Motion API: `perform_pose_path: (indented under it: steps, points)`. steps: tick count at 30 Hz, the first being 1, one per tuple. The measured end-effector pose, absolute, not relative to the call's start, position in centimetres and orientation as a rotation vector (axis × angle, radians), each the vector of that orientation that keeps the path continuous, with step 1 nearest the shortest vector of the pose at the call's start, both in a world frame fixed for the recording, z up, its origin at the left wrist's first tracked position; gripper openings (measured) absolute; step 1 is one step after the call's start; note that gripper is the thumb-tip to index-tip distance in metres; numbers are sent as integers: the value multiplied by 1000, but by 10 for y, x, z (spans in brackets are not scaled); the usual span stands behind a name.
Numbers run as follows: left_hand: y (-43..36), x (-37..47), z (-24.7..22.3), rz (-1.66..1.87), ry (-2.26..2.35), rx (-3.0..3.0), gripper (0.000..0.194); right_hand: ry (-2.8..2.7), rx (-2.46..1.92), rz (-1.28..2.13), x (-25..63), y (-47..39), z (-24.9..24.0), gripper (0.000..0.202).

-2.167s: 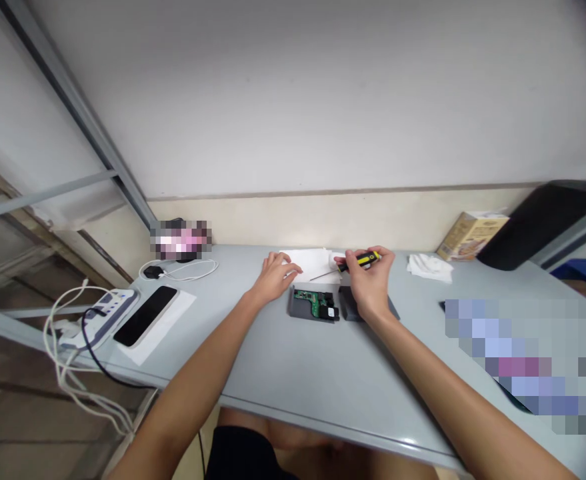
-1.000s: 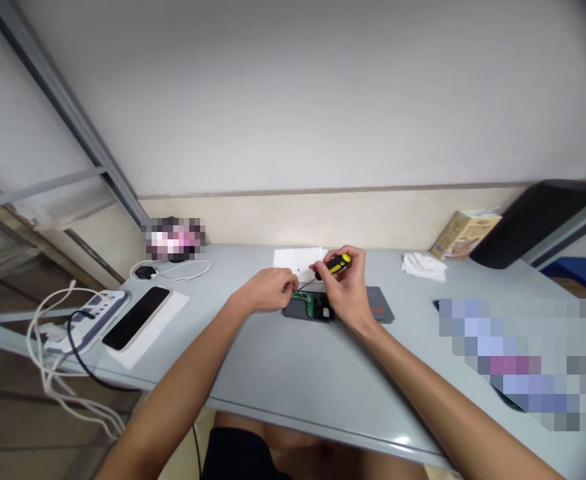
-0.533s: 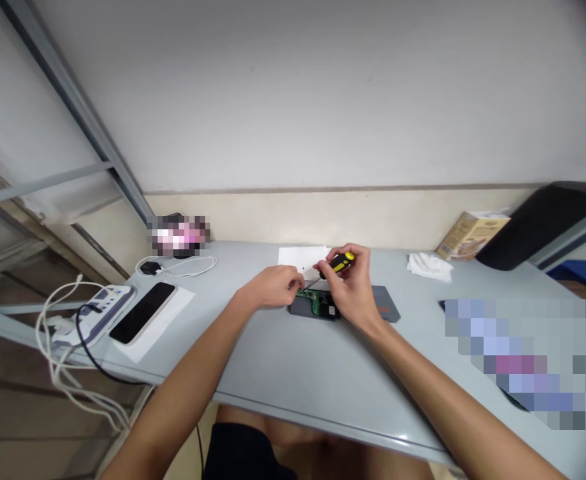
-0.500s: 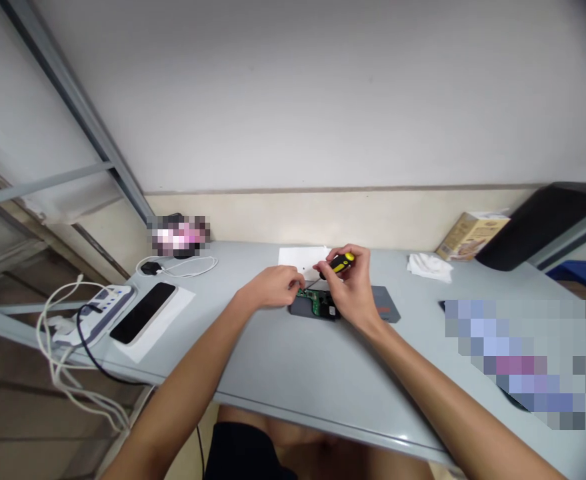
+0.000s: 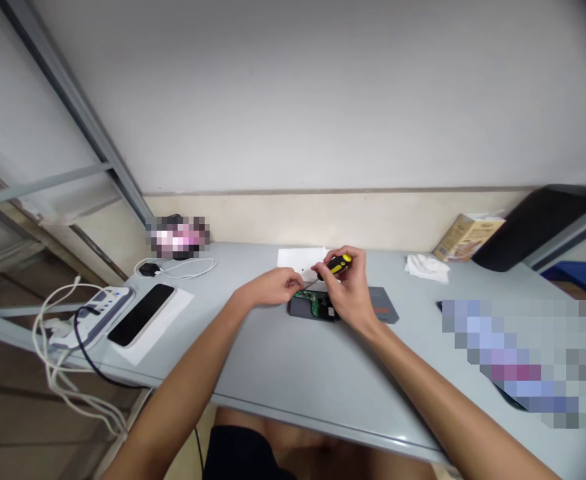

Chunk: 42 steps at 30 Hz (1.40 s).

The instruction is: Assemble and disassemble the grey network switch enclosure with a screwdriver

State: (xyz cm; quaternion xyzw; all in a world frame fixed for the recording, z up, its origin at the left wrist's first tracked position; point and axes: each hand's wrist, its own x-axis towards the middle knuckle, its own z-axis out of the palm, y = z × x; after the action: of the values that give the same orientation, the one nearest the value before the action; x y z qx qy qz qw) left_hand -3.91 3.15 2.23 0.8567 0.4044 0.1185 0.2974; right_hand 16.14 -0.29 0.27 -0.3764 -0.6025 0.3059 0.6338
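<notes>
A black and yellow screwdriver [image 5: 337,265] is held in my right hand [image 5: 351,287], its thin shaft slanting down to the left. The shaft's tip reaches the upper left part of a green circuit board [image 5: 315,303], beside the fingers of my left hand [image 5: 277,287]. Those fingers are pressed together at the board's edge; what they pinch, if anything, is too small to make out. Under the board lies a dark grey casing [image 5: 301,308]. A flat grey piece with an orange mark [image 5: 387,305] sits to its right, partly behind my right hand.
White paper [image 5: 293,257] lies behind the board. At the left are a phone [image 5: 143,315], a power strip [image 5: 103,310] and cables. A crumpled tissue [image 5: 427,267], a box [image 5: 467,237] and a black cylinder [image 5: 535,230] stand at the back right. A blurred object lies at the right.
The view has shifted very slightly. Both hands keep nearly the same pose over the board, with the screwdriver still in my right hand.
</notes>
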Motion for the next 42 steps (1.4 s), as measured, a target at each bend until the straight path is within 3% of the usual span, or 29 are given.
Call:
perform_pose_path:
  steps: [9,17,22,29,34,39,42]
  points:
    - [31,-37,24,299,1051,2273,21,-1578,-877,592,164,14,40,11]
    - [29,-36,27,268,1095,2252,16,-1532,-707,890,159,25,40,20]
    - [30,-35,24,281,1121,2213,17,-1518,-780,685,155,14,46,6]
    - [30,-35,21,308,1144,2195,16,-1518,-730,913,160,13,42,20]
    - [30,-35,23,300,1155,2173,17,-1533,-820,721,161,15,42,5]
    - [27,-33,27,312,1170,2189,15,-1592,-788,663,160,16,36,24]
    - [26,-32,26,301,1169,2195,14,-1615,-798,655,157,11,33,23]
